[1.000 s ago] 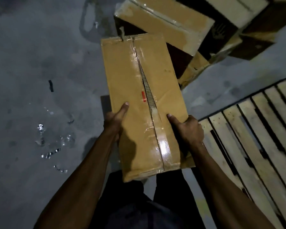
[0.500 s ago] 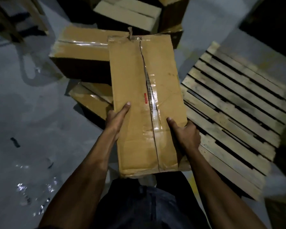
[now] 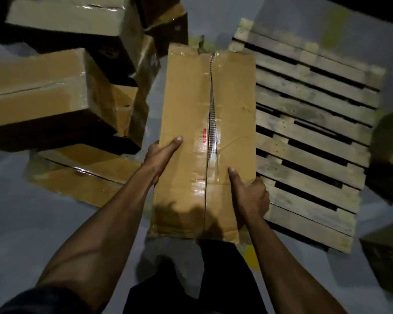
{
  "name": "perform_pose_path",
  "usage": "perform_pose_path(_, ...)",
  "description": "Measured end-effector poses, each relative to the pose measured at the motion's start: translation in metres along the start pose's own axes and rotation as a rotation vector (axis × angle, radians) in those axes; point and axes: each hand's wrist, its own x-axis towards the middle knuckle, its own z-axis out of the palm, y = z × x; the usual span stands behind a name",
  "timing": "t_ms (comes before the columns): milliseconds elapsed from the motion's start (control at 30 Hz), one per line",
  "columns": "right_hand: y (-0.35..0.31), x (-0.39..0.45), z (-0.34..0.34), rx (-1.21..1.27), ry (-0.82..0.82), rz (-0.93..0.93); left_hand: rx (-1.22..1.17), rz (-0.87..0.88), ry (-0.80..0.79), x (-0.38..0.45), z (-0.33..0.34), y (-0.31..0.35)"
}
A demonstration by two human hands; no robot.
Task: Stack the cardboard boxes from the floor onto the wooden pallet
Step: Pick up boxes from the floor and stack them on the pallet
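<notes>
The box sits dead center of the frame, held up off the floor between both hands. It's a long tan carton, taped along the middle seam, but the seam has split open partway (you can see a gap with something ridged showing through), plus a small red mark just left of the split and a torn tab at the far end. The left hand grips the left edge with the thumb laid flat on top; the right hand clamps the right edge the same way, thumb on top, fingers curled under out of sight.

The pallet fills the right side, bare slats, and the box's right edge overlaps it in the picture. A messy pile of boxes takes up the upper left, tilted every which way, with one lying flat at the lower left of the heap. More cartons poke in at the right edge, just beside the pallet. Grey floor below.
</notes>
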Motion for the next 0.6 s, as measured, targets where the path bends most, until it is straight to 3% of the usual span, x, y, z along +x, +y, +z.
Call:
perform_pose_path(300,0.006,0.145,0.067,0.005,0.028,0.055,0.089,-0.029,-0.061,0.151,0.081,-0.017)
perform_pose_path(600,0.036,0.249,0.15,0.067,0.037,0.09,0.21,0.093,-0.155,0.276,0.123,-0.063)
